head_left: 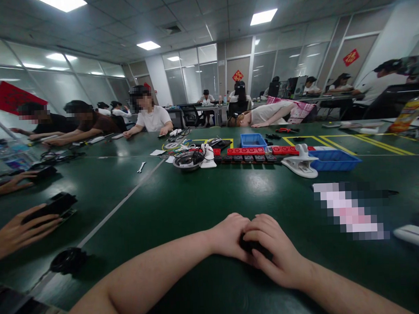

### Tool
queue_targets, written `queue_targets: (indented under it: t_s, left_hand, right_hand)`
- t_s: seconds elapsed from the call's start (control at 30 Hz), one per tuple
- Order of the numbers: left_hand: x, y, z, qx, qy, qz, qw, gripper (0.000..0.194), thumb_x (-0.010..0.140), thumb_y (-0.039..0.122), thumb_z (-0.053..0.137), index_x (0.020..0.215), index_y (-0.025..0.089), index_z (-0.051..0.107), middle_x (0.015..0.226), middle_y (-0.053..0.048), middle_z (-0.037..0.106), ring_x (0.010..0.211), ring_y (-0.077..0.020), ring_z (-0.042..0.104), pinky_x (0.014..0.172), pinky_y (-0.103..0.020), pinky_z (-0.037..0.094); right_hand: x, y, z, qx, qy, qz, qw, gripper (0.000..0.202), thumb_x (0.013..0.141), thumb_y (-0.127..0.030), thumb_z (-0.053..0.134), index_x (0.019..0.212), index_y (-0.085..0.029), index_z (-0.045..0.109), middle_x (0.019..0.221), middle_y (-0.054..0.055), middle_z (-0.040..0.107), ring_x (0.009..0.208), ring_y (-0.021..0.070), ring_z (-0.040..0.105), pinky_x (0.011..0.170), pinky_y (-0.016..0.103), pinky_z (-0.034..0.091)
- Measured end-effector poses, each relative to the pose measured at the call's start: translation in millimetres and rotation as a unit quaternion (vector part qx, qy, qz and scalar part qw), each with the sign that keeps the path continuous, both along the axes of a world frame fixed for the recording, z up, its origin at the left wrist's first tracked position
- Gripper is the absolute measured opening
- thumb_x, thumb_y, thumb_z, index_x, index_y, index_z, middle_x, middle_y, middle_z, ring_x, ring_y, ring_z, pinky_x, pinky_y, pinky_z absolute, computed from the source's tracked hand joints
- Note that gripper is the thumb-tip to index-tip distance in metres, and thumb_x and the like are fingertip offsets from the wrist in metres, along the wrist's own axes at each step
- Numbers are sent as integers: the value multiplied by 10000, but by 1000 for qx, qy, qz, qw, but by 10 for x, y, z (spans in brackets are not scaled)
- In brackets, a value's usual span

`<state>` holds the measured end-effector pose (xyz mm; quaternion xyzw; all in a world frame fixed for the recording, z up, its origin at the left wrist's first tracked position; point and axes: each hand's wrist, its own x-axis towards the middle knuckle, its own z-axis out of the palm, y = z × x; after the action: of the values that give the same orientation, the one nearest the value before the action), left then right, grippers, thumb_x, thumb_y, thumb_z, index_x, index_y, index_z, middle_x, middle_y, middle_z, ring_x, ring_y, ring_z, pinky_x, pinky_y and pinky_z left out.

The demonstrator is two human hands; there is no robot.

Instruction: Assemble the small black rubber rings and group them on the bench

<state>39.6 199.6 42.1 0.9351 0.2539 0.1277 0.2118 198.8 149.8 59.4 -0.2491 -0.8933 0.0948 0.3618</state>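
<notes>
On the green tabletop (183, 201) in front of me, my two hands meet. A small black object (255, 248) shows between them; most of it is covered, so its kind cannot be made out. My left hand (229, 236) is closed around its left side, fingertips hidden behind my other hand. From the right, my right hand (276, 251) curls over the same object, with the thumb below and the fingers on top.
Ahead stand a red power strip (245, 151), blue bins (335, 160) (253, 140), a white clamp (302, 163) and a metal bowl (187, 162) with cables. A wrench (141, 167) lies left. A co-worker's hand (23, 230) holds a black device (51, 209). A cable coil (68, 261) lies nearby.
</notes>
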Motion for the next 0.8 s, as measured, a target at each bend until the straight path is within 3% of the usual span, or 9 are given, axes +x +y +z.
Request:
queue_targets:
  t_s: [0.17, 0.3, 0.47, 0.63, 0.8]
  left_hand:
    - [13, -80, 2, 43, -13, 59, 997, 723, 498, 550, 699, 1069, 172, 465, 988, -56, 568, 935, -234, 517, 982, -434, 245]
    - [45, -124, -15, 46, 13, 98, 994, 640, 544, 542, 674, 1020, 164, 475, 955, -55, 568, 924, -230, 519, 992, -437, 238]
    - [63, -115, -12, 39, 25, 96, 994, 477, 577, 464, 675, 903, 165, 498, 851, -22, 574, 844, -202, 536, 943, -385, 296]
    - [32, -50, -2, 44, 26, 53, 997, 345, 604, 410, 663, 795, 175, 498, 778, 3, 566, 759, -176, 536, 800, -306, 370]
    - [-4, 53, -46, 54, 30, -9, 998, 272, 615, 367, 675, 688, 177, 494, 694, 37, 539, 715, -141, 529, 779, -272, 360]
  right_hand:
    - [-14, 46, -65, -37, -25, -131, 990, 206, 754, -300, 507, 912, -169, 488, 884, 84, 526, 822, 219, 484, 729, 391, 409]
    - [-34, 65, -106, -59, -44, -165, 983, 188, 772, -348, 507, 832, -174, 469, 804, 59, 505, 734, 196, 465, 674, 365, 402]
    - [-44, 71, -95, -65, -67, -185, 978, 131, 757, -295, 518, 750, -177, 461, 759, 44, 488, 703, 183, 445, 644, 341, 381]
    - [-46, 65, -66, -64, -56, -161, 983, 65, 722, -217, 511, 759, -170, 485, 767, 47, 501, 728, 190, 453, 665, 354, 372]
    - [-40, 15, -22, -45, -31, -51, 997, 139, 652, -106, 416, 723, -188, 504, 763, 26, 515, 765, 172, 487, 783, 389, 362]
